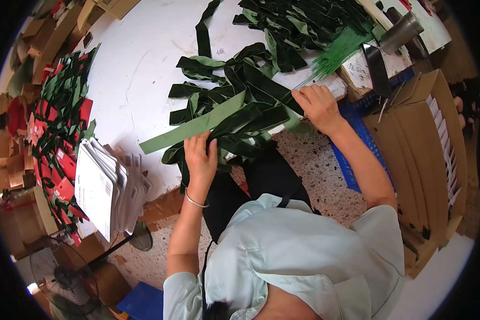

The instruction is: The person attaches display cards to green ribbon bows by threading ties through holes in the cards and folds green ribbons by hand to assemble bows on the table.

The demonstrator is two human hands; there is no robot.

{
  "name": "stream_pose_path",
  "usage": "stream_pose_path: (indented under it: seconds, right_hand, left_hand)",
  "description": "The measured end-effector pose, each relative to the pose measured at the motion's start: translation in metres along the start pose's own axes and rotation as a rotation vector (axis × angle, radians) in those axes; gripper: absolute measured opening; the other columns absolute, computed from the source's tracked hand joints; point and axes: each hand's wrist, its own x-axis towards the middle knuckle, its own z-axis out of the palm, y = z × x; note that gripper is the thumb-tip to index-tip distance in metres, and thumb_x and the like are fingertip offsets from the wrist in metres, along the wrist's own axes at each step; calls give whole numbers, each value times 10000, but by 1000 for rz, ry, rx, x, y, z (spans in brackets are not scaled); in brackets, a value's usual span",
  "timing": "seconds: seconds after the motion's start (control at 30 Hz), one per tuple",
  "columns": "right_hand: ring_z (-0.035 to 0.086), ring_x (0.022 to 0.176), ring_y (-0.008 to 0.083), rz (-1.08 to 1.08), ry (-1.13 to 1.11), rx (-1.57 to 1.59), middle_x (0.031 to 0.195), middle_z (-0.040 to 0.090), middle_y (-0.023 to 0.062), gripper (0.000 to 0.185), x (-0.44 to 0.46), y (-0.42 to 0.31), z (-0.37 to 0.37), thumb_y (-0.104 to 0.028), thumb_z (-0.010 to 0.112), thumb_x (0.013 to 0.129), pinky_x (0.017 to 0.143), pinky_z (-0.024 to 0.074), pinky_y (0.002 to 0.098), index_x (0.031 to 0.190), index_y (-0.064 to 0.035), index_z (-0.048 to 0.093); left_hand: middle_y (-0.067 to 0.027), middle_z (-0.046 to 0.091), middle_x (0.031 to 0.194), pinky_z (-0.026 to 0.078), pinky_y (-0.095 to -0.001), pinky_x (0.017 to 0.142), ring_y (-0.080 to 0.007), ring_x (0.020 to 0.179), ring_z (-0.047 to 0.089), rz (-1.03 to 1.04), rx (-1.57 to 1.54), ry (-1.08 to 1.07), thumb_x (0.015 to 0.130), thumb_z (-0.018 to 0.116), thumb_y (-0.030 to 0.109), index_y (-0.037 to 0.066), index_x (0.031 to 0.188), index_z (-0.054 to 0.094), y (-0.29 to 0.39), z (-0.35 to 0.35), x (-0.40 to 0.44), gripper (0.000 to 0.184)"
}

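Dark green velvet ribbons [240, 80] lie in a loose heap on the white table [138, 64]. A flat strip with its lighter green side up [192, 128] slants across the heap's front left. My left hand [200, 157] is at the lower edge of this strip, fingers bent over the ribbons; what they grip is partly hidden. On the right, my right hand [319, 106] pinches the end of a dark green ribbon [274, 88] that runs up and left into the heap.
Stacked white cards [104, 186] stand at the table's left edge, beside red cards with green ribbons [64, 154]. Green wires [333, 53], a phone [376, 69] and a metal cup [402, 33] are at the upper right. A cardboard box [421, 154] stands right; a fan [64, 274] is lower left.
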Motion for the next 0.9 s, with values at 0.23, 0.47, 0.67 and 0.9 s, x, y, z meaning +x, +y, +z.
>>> stream_pose_path:
  seconds: [0.23, 0.47, 0.67, 0.9]
  right_hand:
    - [531, 759, 211, -55, -63, 35, 817, 510, 48, 236, 14, 5, -11, -98, 586, 705, 679, 427, 329, 933, -53, 624]
    - [607, 778, 272, -187, 162, 478, 886, 611, 76, 241, 76, -72, -31, -34, 656, 669, 644, 479, 379, 909, -56, 645]
    - [564, 619, 246, -68, -256, 674, 722, 536, 60, 175, 87, -123, 31, -59, 655, 749, 541, 454, 362, 921, -87, 647]
    - [592, 653, 277, 29, -352, 773, 697, 533, 66, 114, 88, -120, 47, -93, 638, 777, 539, 459, 395, 889, -107, 618]
  left_hand:
    - [-166, 620, 1052, 453, -387, 879, -347, 1006, 563, -158, -161, 4, 821, 634, -10, -32, 1052, 616, -11, -7, -9, 234]
    - [-166, 599, 1037, 458, -394, 828, -352, 951, 556, -175, -212, 10, 776, 649, -33, -11, 976, 603, -11, -5, -9, 207]
    - [-165, 591, 1106, 485, -311, 679, -251, 778, 575, -198, -193, -37, 803, 662, -17, -14, 1048, 606, -19, -9, -12, 252]
    - [-154, 614, 1049, 490, -293, 669, -246, 736, 606, -321, -317, -88, 816, 657, -4, -24, 1031, 632, -26, -24, -10, 217]
